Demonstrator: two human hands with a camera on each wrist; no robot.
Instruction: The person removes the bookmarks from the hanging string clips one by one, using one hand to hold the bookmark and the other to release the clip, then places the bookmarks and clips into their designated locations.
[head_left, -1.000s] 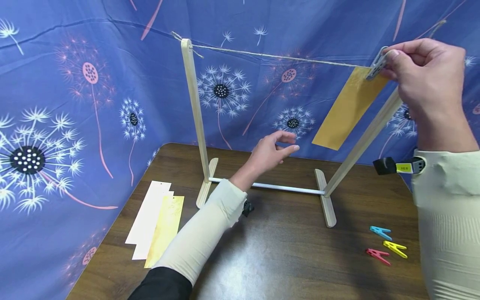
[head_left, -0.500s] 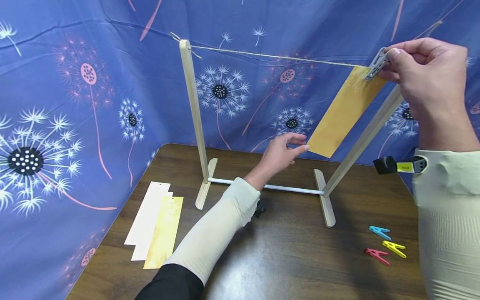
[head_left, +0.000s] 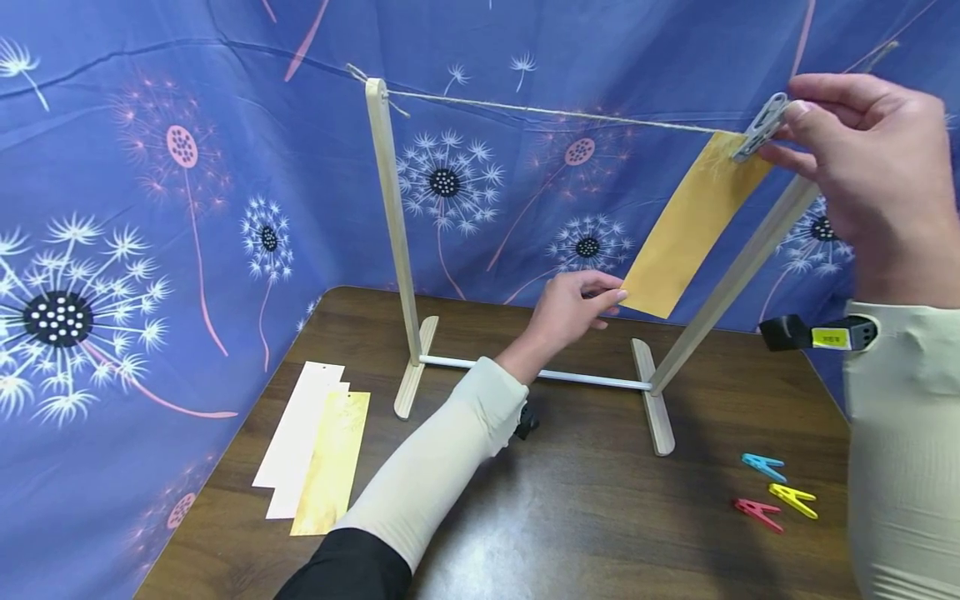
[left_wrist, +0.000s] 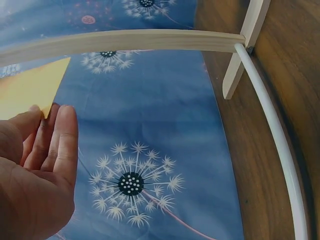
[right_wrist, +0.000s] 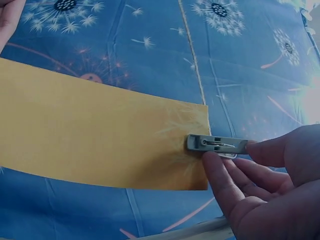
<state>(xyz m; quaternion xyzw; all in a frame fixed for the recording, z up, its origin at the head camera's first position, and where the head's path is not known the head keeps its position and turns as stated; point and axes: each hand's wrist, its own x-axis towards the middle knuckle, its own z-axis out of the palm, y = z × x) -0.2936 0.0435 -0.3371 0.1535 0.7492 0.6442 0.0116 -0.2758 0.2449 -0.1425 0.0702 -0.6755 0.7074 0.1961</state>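
Note:
A long yellow paper card (head_left: 686,233) hangs slantwise from the twine line (head_left: 555,112) at the right end of a wooden stand. A grey clothespin (head_left: 762,127) sits over the card's top edge at the line. My right hand (head_left: 873,150) pinches the clothespin's handle end between thumb and fingers; in the right wrist view the clothespin (right_wrist: 215,144) points onto the card. With thumb and fingers, my left hand (head_left: 566,310) pinches the card's lower left corner, seen also in the left wrist view, where the card (left_wrist: 32,90) partly leaves the frame.
The stand has two wooden posts (head_left: 392,217) and a white crossbar (head_left: 592,379) low between them. Blue, yellow and red clothespins (head_left: 757,513) lie at the table's right. White cards (head_left: 300,425) and a yellow card (head_left: 330,467) overlap at the left. A blue dandelion cloth (head_left: 300,167) hangs behind.
My left hand has moved right and taken hold of the card's lower corner. The card's lower end has dropped slightly. My right hand stays at the clothespin.

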